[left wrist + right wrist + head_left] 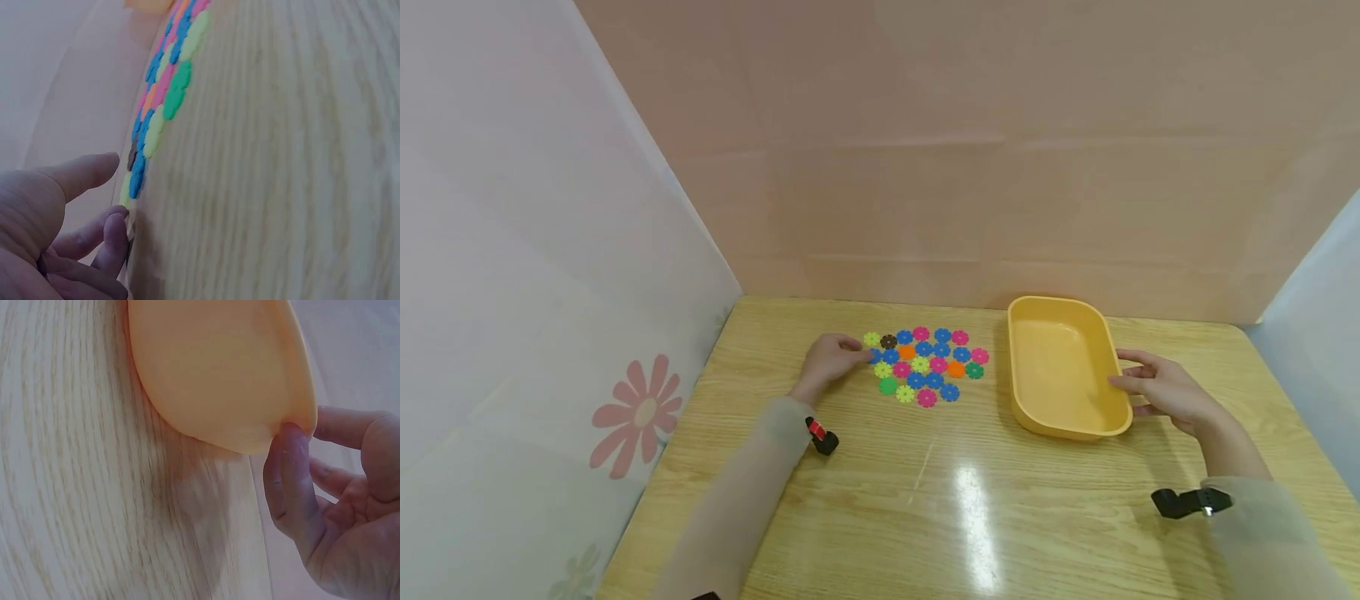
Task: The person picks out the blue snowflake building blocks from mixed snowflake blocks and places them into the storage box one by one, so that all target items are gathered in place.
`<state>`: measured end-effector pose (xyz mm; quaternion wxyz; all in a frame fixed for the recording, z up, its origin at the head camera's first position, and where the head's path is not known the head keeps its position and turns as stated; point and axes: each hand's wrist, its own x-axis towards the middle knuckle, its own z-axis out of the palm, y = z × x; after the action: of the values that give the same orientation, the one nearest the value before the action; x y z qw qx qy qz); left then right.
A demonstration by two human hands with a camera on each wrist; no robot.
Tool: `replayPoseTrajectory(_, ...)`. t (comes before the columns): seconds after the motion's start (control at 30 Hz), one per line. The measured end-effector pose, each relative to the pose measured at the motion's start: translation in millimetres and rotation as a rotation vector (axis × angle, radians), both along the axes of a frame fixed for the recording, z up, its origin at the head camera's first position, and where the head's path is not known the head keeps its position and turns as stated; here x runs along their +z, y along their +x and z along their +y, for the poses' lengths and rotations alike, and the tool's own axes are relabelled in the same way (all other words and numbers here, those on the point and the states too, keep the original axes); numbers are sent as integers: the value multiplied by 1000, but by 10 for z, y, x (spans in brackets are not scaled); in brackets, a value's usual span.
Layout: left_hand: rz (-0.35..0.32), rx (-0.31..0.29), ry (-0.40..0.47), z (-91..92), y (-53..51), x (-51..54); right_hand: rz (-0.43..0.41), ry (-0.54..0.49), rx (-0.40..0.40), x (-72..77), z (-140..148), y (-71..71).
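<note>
Flat flower-shaped discs (921,362) in blue, pink, orange, brown, yellow and green lie in a cluster just left of the yellow tray (1063,367), and on the cluster's side away from the tray the left hand (831,364) has its thumb and fingers apart, fingertips beside the leftmost discs, though whether they touch I cannot tell. The right hand (1172,389) pinches the tray's right rim. Beneath the tray is a wooden table (865,500), behind it a tan sheet (925,208), and well to its left a pale panel (535,250) bearing a pink flower (637,412).
</note>
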<state>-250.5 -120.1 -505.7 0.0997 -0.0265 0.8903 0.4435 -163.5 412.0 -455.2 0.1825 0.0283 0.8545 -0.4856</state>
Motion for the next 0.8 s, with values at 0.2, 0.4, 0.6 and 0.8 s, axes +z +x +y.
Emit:
replayPoseTrajectory(0.2, 27, 32, -92, 74, 56, 9, 3, 2, 2, -10, 9, -10)
replayPoseTrajectory(0.4, 46, 31, -156, 127, 49, -8, 2, 2, 3, -9, 13, -10)
replayPoseTrajectory(0.6, 23, 2, -161, 154, 50, 26, 12, -4, 6, -15, 10, -14)
replayPoseTrajectory(0.8, 8, -26, -164, 170, 42, 48, 15, -8, 5, -19, 13, -25)
